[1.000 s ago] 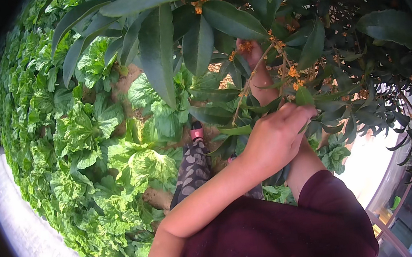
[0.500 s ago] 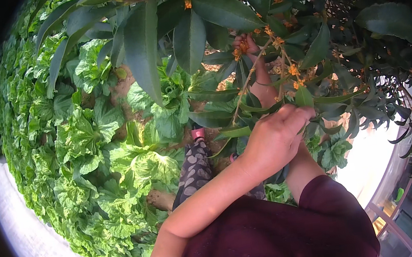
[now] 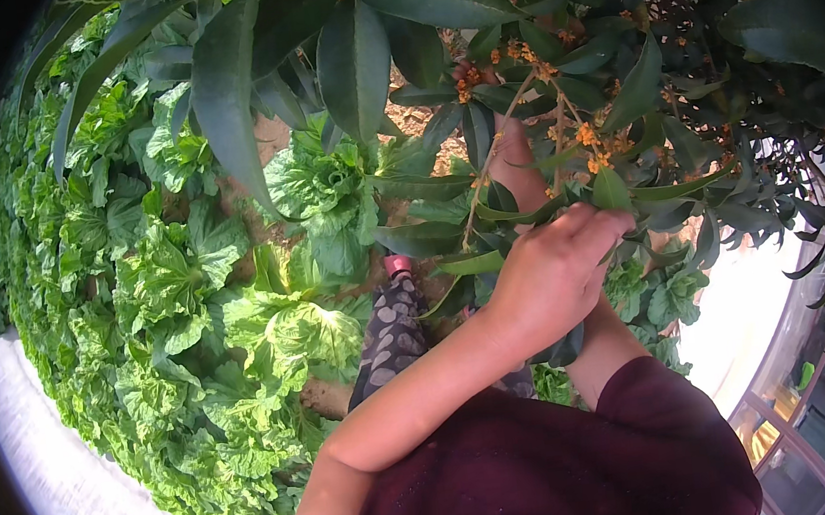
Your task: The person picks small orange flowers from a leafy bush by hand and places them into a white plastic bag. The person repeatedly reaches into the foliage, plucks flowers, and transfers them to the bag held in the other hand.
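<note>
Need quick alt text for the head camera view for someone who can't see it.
The person's left hand grips a leafy twig on a shrub bearing small orange blossoms, while the right hand reaches higher among the dark leaves. Below lie rows of leafy green vegetables.

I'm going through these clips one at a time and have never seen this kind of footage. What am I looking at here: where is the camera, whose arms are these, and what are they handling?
There is no machine: a person wears a wide fisheye camera on the head, looking down, so straight lines bend near the round rim. The arms in dark red sleeves are the wearer's own. The left hand is closed around a thin twig of a shrub with long dark leaves and small orange blossoms. The right hand reaches higher into the same branches and is mostly hidden by leaves, so its grip cannot be judged. Below lies a bed of pale green leafy vegetables beside a light paved path. One patterned trouser leg with a pink shoe shows.
</note>
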